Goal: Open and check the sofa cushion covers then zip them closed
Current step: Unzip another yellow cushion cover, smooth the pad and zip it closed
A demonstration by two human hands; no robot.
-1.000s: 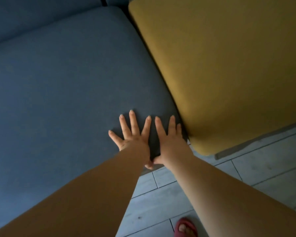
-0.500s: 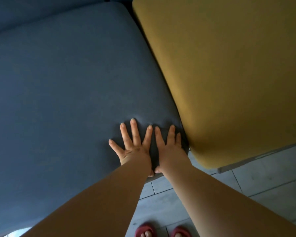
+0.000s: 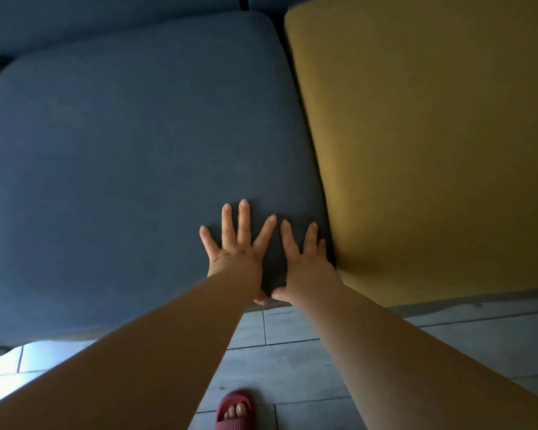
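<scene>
Blue sofa cushion [image 3: 121, 181] fills the left and middle of the head view, lying flat on the seat with its right side against a yellow cushion [image 3: 432, 150].

The 2 hands lie side by side on the blue cushion's near right corner. The left hand [image 3: 236, 249] is pressed flat, fingers straight and spread, grasping nothing. The right hand [image 3: 305, 262] is also flat with straight fingers, just beside the yellow cushion, its thumb at the front edge.

Below, a grey tiled floor [image 3: 292, 330] shows 1 red slipper [image 3: 235, 411] with toes visible.
</scene>
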